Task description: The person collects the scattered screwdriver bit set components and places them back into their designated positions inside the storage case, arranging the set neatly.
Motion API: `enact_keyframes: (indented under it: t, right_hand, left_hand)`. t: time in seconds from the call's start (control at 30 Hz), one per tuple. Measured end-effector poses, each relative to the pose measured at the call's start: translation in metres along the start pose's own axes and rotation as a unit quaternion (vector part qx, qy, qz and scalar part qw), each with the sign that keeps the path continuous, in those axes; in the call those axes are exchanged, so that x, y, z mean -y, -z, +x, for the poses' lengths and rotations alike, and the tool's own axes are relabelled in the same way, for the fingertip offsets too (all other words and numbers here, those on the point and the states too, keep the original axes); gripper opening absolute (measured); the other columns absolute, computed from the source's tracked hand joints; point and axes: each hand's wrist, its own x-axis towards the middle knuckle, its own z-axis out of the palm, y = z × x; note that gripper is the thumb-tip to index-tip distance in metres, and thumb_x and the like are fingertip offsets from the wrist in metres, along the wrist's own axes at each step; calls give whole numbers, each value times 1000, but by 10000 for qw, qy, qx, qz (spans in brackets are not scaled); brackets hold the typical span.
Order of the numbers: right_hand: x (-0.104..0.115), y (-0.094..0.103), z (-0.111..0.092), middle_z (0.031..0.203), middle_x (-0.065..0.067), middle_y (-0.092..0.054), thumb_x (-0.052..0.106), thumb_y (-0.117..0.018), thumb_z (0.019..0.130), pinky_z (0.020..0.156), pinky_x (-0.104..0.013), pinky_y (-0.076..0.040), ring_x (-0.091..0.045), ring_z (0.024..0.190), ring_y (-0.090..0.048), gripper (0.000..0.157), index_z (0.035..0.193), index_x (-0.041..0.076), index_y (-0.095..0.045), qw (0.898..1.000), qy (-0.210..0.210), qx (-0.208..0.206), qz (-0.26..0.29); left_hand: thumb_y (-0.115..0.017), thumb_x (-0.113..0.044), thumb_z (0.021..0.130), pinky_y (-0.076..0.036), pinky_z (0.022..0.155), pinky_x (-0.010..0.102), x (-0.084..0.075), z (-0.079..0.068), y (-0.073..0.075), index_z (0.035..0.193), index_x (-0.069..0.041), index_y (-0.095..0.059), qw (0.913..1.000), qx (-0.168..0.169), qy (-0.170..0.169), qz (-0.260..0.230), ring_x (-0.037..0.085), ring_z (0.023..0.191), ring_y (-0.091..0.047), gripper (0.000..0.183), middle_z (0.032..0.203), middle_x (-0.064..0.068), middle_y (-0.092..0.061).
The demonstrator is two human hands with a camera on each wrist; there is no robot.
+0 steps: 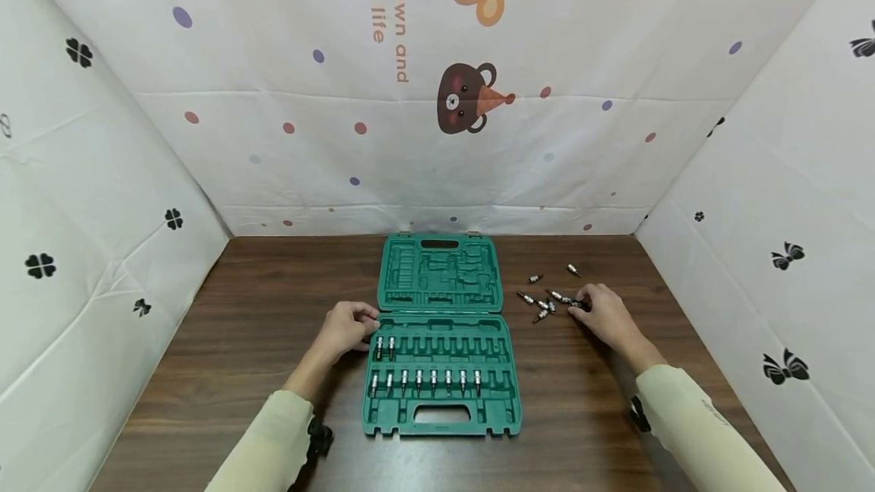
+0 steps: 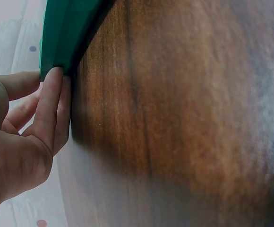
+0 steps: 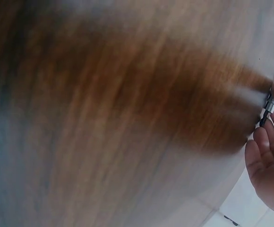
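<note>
A green plastic tool case lies opened out on the table, its lower tray holding a row of several silver bit sockets and 2 more at the upper left. My left hand grips the tray's upper left edge; in the left wrist view, the thumb and fingers pinch the case corner. Right of the case, my right hand is at a loose cluster of bit sockets. Between its thumb and fingers sits one bit socket, at the right wrist view's edge, partly hidden by the fingers.
Two bit sockets lie farther back, one near the case lid, the other behind the right hand. The dark wooden table meets a printed cloth wall at the back, with cloth walls on both sides.
</note>
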Motion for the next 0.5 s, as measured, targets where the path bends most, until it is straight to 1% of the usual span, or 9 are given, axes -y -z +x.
enact_keyframes:
  t: [0.3,0.5]
  right_hand:
    - [2,0,0,102,-19,-62,20,-74,95,80,-51,-51,-34,93,-58,22,101,1,-64,9999,-29,-9,-127]
    - [3,2,-1,100,-18,-62,17,-72,97,82,-54,-50,-34,92,-59,17,99,2,-64,9995,141,-81,-268]
  left_hand:
    - [-67,-2,99,-66,65,37,1,0,0,113,0,-73,10000,28,-22,-25,20,82,-69,16,100,15,-68]
    - [-67,-3,99,-65,64,37,2,1,1,113,0,-73,10000,38,-65,-26,20,82,-69,16,100,14,-68]
